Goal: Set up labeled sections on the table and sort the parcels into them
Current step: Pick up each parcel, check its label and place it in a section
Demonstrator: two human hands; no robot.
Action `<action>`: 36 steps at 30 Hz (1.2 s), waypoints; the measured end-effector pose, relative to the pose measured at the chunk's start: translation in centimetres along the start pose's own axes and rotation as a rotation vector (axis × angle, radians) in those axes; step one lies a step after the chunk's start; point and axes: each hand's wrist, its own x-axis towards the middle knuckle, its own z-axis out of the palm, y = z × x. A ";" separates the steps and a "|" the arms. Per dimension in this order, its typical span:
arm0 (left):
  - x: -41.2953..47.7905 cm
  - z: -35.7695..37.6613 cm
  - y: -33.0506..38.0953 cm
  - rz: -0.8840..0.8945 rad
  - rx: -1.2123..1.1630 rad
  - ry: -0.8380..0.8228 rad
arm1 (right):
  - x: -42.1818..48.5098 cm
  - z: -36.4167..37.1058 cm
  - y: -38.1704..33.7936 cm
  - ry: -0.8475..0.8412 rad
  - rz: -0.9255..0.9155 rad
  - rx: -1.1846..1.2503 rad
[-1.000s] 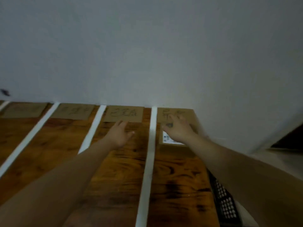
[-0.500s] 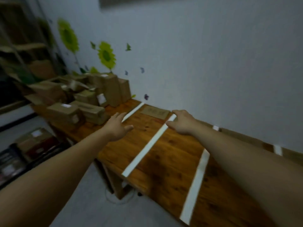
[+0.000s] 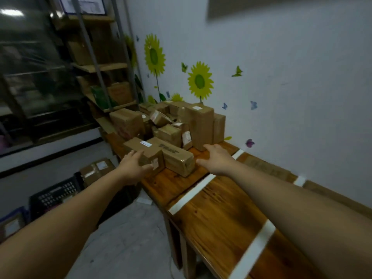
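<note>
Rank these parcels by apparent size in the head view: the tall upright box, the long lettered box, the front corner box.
1. tall upright box looks largest, narrowly.
2. long lettered box and front corner box: about alike, and nearness to the camera differs, so unranked.

Dim indoor light, cool cast on wall (image 3: 291, 77). Glare streaks on glass (image 3: 30, 47), upper left. Blur softens shelves (image 3: 104, 67) and frame edges. Wide-angle bending at borders. Faint sheen on table (image 3: 211, 198).
</note>
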 end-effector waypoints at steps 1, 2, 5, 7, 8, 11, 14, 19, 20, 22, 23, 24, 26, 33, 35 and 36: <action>1.8 -0.7 -0.8 -0.022 -0.010 0.004 | 2.2 0.4 -0.8 -0.016 -0.008 0.011; 3.6 -1.3 -1.7 -0.039 -0.014 0.005 | 4.4 0.8 -1.7 -0.040 -0.016 0.016; 8.5 -2.9 -4.1 -0.056 -0.034 0.016 | 10.4 1.9 -4.2 -0.103 -0.040 0.028; 11.6 -3.6 -5.6 -0.080 -0.055 0.012 | 13.8 3.0 -5.7 -0.131 -0.050 0.052; 13.0 -3.7 -6.4 -0.095 -0.055 -0.001 | 15.2 3.7 -6.3 -0.147 -0.052 0.058; 17.7 -3.6 -8.7 -0.118 -0.039 -0.031 | 18.9 6.2 -7.8 -0.161 -0.048 0.061; 22.9 -3.1 -10.9 -0.100 -0.024 -0.084 | 22.2 9.0 -8.8 -0.153 -0.005 0.065; 31.8 -1.6 -15.1 -0.042 -0.028 -0.235 | 26.0 14.8 -10.7 -0.126 0.198 0.116; 33.5 -1.2 -16.1 -0.026 -0.062 -0.243 | 26.5 16.1 -11.1 -0.141 0.253 0.160; 36.3 -0.6 -17.7 -0.017 -0.112 -0.251 | 27.4 18.4 -12.1 -0.136 0.376 0.285; 37.3 -0.3 -18.4 -0.020 -0.134 -0.286 | 27.7 19.3 -12.7 -0.108 0.450 0.367; 38.1 0.0 -19.0 -0.020 -0.158 -0.336 | 28.0 20.1 -13.3 -0.078 0.524 0.445; 39.4 0.3 -20.1 -0.011 -0.191 -0.411 | 28.6 21.4 -14.5 -0.025 0.643 0.576; 40.3 -1.0 -22.5 -0.090 -0.262 -0.634 | 26.8 22.3 -16.5 0.099 0.880 0.754; 39.6 -0.9 -22.6 -0.116 -0.367 -0.664 | 25.0 22.4 -16.6 0.185 0.928 0.778; 39.1 -0.7 -22.5 -0.129 -0.434 -0.667 | 24.2 22.5 -16.6 0.241 0.957 0.780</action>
